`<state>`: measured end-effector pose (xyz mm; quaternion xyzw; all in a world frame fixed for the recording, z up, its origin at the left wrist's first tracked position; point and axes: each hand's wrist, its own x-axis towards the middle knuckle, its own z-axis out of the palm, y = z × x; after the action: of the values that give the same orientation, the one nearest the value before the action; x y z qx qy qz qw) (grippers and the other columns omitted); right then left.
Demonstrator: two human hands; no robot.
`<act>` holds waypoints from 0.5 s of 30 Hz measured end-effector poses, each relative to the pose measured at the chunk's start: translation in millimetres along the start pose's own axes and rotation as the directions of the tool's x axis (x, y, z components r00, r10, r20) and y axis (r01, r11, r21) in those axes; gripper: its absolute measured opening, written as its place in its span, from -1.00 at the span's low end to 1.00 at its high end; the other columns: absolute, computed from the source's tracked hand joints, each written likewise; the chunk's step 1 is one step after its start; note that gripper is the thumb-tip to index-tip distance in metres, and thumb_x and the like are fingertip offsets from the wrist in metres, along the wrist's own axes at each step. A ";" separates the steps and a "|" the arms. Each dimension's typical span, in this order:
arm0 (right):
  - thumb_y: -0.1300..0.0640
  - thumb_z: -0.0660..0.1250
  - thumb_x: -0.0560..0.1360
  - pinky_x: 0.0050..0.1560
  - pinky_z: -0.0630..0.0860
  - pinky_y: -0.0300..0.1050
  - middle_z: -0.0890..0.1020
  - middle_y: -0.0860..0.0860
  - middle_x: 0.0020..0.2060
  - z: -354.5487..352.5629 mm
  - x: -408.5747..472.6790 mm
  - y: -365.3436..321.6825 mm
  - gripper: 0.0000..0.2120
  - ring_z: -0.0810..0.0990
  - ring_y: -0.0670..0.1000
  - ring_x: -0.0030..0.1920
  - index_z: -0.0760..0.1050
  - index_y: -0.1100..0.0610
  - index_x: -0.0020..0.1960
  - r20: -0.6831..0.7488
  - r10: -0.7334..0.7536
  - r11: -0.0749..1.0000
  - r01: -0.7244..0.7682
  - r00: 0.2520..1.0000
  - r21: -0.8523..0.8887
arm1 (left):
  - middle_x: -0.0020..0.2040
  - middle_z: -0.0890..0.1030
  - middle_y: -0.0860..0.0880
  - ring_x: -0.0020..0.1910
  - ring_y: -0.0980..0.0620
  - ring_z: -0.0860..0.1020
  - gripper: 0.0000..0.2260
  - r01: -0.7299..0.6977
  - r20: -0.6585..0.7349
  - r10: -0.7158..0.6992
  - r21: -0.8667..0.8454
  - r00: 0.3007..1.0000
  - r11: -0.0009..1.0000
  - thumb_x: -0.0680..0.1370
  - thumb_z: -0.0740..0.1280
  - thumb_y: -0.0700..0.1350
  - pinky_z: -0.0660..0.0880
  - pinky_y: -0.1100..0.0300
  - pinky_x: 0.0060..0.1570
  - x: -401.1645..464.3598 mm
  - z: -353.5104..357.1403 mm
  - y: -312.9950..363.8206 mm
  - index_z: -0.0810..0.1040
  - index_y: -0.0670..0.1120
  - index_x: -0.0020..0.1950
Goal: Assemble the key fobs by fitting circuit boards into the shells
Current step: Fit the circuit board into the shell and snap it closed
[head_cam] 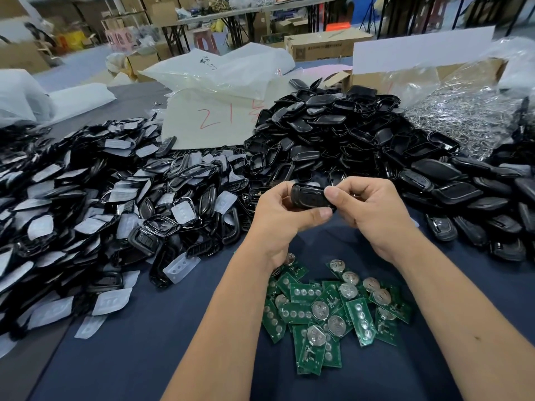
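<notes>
A black shell is pinched between both hands, left and right, its long axis running left to right. Its underside is hidden. Boards are heaped on the desk below the hands.

Beyond my dark blue tabletop, a grey-blue floor runs to folding tables, stacked cardboard boxes and pink plastic stools under even light.

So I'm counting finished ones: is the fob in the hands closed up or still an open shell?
Cannot tell. Both hands, left hand and right hand, pinch the black key fob shell; only its glossy outer face shows.
</notes>
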<state>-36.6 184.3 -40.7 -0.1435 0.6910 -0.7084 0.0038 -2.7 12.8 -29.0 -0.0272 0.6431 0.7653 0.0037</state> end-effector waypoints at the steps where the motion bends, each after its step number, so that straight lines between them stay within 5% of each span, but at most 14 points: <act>1: -0.03 0.48 0.49 -0.45 0.16 -0.18 0.37 -0.05 -0.52 0.4 -0.3 -0.7 -0.77 0.22 -0.03 -0.47 0.64 0.07 -0.27 -0.001 -0.005 1.000 0.005 1.000 -0.002 | 0.15 0.63 -0.40 0.16 -0.33 0.65 -0.61 0.005 0.008 -0.004 -0.015 1.000 1.000 0.35 0.58 -0.42 0.56 -0.31 0.24 -0.2 0.2 0.3 0.60 -0.25 0.12; 10: 0.01 0.47 0.56 -0.48 0.16 -0.22 0.32 -0.07 -0.52 7.6 -3.0 -4.2 -0.69 0.19 -0.09 -0.52 0.59 0.13 -0.30 -0.010 0.019 0.999 -0.018 1.000 0.037 | 0.01 0.72 -0.23 0.00 -0.16 0.72 -0.63 0.000 0.033 0.003 -0.096 0.999 0.995 0.40 0.55 -0.42 0.68 0.04 0.01 -3.0 0.4 1.0 0.57 -0.35 0.16; 15: -0.02 0.45 0.48 -0.51 0.14 -0.26 0.34 0.02 -0.40 8.4 -2.6 -9.9 -0.66 0.21 -0.12 -0.52 0.56 0.28 -0.17 0.093 0.235 0.909 -0.253 0.968 0.333 | -0.02 0.72 -0.16 -0.07 -0.08 0.72 -0.70 -0.112 0.072 0.117 -0.080 0.990 0.990 0.43 0.56 -0.35 0.66 0.13 -0.09 -2.9 -1.4 6.8 0.67 -0.11 0.10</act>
<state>-30.5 177.1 -31.5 -0.0714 0.5697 -0.8076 0.1348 -0.1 10.3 -22.5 0.0388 0.6134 0.7887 -0.0168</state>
